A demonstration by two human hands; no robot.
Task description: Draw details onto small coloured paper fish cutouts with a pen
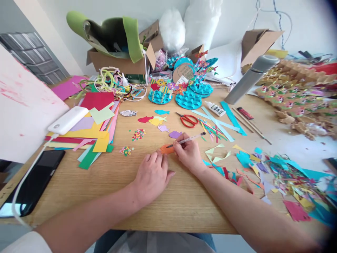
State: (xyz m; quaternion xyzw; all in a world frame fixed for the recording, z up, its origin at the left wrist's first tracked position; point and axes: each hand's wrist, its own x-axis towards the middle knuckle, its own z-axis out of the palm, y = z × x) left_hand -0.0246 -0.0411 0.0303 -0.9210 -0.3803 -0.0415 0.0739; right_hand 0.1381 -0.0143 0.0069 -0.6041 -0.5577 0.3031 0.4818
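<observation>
My right hand (188,153) is closed around a slim pen (189,138), its tip down at a small orange paper cutout (167,149). My left hand (152,174) lies low on the table with its fingertips resting at the cutout's left end and its thumb apart. The fingers partly hide the cutout's outline. Just beyond are paper fish: a purple one (175,134), a lilac one (163,128), a yellow one (157,121), a red one (145,119) and a blue one (162,112). A patterned fish (128,113) lies farther left.
Red-handled scissors (189,121), a glue bottle (216,109) and a grey flask (250,80) are beyond my right hand. Paper scraps (265,168) spread at right. Small piles of paper dots (138,134), coloured sheets (97,102), a white power bank (68,120) and a phone (34,181) lie left.
</observation>
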